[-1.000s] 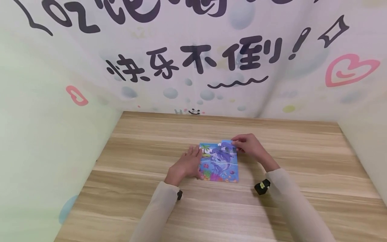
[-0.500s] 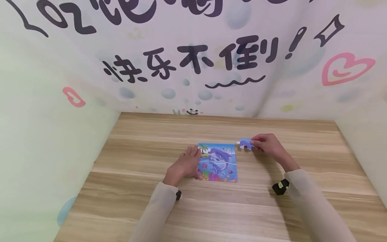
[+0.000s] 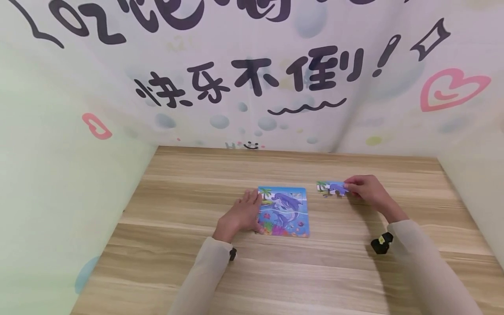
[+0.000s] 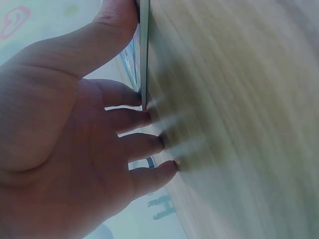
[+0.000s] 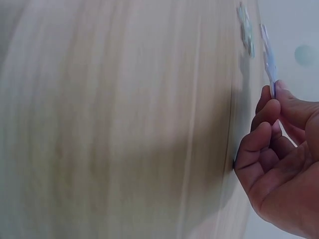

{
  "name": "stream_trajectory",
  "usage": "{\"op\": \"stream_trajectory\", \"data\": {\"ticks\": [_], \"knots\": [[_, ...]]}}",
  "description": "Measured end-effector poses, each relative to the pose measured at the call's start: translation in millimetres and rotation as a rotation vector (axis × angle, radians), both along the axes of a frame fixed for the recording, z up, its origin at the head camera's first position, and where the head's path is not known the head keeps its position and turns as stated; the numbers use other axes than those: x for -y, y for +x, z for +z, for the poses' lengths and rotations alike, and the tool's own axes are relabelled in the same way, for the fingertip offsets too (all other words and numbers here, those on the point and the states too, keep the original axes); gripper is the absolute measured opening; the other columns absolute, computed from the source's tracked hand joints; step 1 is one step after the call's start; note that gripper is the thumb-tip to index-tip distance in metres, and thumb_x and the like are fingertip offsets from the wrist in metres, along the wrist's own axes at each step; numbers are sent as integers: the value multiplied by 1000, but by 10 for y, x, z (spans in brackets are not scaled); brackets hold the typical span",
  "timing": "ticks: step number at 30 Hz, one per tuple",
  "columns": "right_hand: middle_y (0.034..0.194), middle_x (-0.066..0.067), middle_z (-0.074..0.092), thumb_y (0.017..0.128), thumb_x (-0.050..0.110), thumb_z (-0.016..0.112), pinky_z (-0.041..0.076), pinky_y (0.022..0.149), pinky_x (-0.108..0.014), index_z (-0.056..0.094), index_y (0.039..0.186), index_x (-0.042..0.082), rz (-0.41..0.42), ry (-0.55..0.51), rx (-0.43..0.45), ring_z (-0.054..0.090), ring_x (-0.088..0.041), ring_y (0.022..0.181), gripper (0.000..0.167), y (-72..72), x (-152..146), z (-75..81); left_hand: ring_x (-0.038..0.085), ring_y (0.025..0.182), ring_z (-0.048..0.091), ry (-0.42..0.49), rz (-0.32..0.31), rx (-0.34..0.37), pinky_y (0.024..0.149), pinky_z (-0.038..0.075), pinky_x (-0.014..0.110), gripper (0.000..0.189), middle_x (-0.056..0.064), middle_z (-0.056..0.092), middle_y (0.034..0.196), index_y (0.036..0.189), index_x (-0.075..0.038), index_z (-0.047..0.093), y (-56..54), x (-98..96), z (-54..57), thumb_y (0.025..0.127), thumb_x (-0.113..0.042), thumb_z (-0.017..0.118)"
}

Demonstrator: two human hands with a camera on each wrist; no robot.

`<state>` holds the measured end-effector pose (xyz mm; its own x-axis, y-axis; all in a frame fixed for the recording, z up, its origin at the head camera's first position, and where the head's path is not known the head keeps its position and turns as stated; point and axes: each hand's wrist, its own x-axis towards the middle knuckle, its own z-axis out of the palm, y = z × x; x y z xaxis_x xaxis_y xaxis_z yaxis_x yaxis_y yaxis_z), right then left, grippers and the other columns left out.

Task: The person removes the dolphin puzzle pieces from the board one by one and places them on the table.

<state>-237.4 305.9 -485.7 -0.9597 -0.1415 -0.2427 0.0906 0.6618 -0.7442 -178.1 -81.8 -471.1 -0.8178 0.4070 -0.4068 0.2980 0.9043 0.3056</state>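
Touching: the left hand [image 3: 241, 215], fingers extended and spread apart, rests its thumb and at least one finger against the left edge of the puzzle board [image 3: 282, 213], clamped on nothing.
Pinching: the right hand [image 3: 367, 192] has thumb and fingertips together on the dolphin piece [image 3: 337, 188], which looks raised in the right wrist view.
Board place: face up, roughly midway between the left and right edges of the bench [image 3: 189, 173], well in from its far edge.
Palm-tree piece [image 3: 321, 186]: apart from the board, toward the bench's right edge; the right wrist view shows a gap between it and the dolphin piece.
Slip risk: held near one end, the dolphin piece could twist or drop if the pinch loosens.
Snag risk: lowered at a slant, its tabs could nudge or overlap the palm-tree piece.
Board risk: a left-hand push could slide the puzzle board rightward.
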Motion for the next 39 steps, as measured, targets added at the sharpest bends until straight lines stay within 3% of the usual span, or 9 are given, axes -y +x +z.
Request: {"op": "stream_trajectory", "data": {"ticks": [7,18,31,39], "knots": [[78,-5,56,99,20,62,44,54,-25,65,117,-7,-14,4,11,47,-11,63,33,-6,-132,26,37,153,4,7,3,12,121,17,55,108,15,6,167,158,-4,17,-6,-13,5,79,-40,82],[88,-6,63,100,17,60,51,62,-26,63,117,-8,-37,59,74,53,-18,79,31,-48,-191,15,37,153,4,14,1,5,121,17,54,107,15,6,167,158,-4,18,-11,-12,8,80,-40,81],[85,-11,68,99,15,60,50,62,-26,65,110,-8,-14,176,15,59,-20,76,26,-43,-109,40,37,153,3,23,12,12,121,16,55,106,16,5,166,158,-3,19,-4,-7,27,80,-39,81],[89,-15,68,97,20,62,44,67,-32,69,103,-4,30,321,-95,57,-25,80,26,-18,-54,65,37,153,3,14,17,17,121,16,55,107,15,5,167,158,-3,18,-2,-4,15,80,-39,81]]}}
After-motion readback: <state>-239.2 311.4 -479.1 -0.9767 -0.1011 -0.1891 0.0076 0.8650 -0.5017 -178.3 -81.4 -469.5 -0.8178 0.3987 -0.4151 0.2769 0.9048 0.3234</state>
